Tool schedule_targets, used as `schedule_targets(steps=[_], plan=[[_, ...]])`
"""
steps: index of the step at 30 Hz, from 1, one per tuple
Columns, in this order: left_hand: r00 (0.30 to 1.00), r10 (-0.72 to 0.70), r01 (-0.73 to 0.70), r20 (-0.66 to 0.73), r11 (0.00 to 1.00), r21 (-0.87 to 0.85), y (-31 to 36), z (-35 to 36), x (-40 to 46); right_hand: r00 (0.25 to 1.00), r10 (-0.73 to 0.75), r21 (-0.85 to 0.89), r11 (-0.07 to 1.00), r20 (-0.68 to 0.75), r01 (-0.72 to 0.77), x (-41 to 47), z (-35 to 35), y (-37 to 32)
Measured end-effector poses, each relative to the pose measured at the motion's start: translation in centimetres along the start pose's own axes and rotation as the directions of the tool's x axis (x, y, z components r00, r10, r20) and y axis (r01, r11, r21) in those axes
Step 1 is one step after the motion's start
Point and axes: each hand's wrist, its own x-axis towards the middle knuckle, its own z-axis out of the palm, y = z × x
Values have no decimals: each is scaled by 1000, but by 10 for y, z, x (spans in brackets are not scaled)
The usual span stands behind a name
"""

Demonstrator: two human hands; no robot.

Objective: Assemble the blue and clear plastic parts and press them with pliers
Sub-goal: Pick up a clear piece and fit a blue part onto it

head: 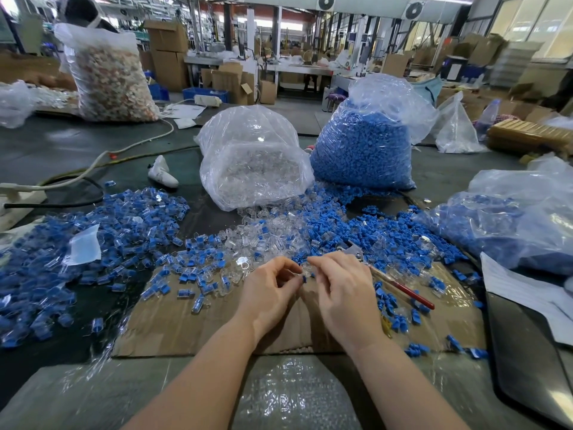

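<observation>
Plainly, the only view, from the head camera, looks down on a worktable laid out so that everything needed sits within arm's reach. Both hands meet over a flattened cardboard sheet (192, 324), which seems to serve as a work mat. The left hand (269, 290) has its fingers curled inward, thumb and fingertips pinched on a small blue part (304, 279), and the right hand (341, 287) curls toward it, its fingertips closed on a clear part (307, 268) that is hard to make out against the glare; the two pieces are held tip to tip, which I take as the fitting step before any pressing. The pliers (400, 285), with red handles, lie on the cardboard just beside the right hand, untouched, probably left there so that hand can pick them up once the pieces are joined. Loose stock is heaped just beyond the fingers: clear parts (263, 234) spilling from a clear bag (251, 156) and blue parts (387, 237) spilling from a full bag of blue pieces (362, 144), so each hand can draw from the stock nearby. To the left a wide spread of joined blue-and-clear pieces (102, 240) lies apart from the raw stock, likely finished work pushed aside. Another bag of blue pieces (511, 225) rests on the right.
</observation>
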Motion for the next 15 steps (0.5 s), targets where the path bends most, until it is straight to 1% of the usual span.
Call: schedule_targets(steps=[2, 6, 8, 9, 11, 12, 13, 15], plan=[[1000, 1, -1, -8, 1000, 9, -1, 0, 0, 997, 70, -27, 997, 40, -69, 6, -3, 5], [1000, 3, -3, -16, 1000, 0, -2, 1, 0, 979, 159, 7, 987, 129, -161, 16, -7, 14], [1000, 7, -7, -15, 1000, -2, -2, 0, 0, 976, 179, -4, 984, 125, -180, 18, -10, 15], [1000, 5, -5, -15, 1000, -7, -2, 0, 0, 975, 194, -37, 981, 109, -191, 18, -11, 17], [1000, -2, 1, -17, 1000, -17, -2, 0, 0, 957, 279, -187, 947, 83, -260, 17, -15, 19], [1000, -5, 5, -17, 1000, -22, -2, 0, 0, 933, 350, -297, 903, 83, -312, 16, -17, 21], [1000, -10, 9, -17, 999, -33, -2, 0, 0, 895, 433, -410, 839, 105, -358, 16, -20, 22], [1000, -19, 19, -17, 999, -40, -2, 0, 0, 770, 604, -576, 711, 206, -403, 17, -24, 25]])
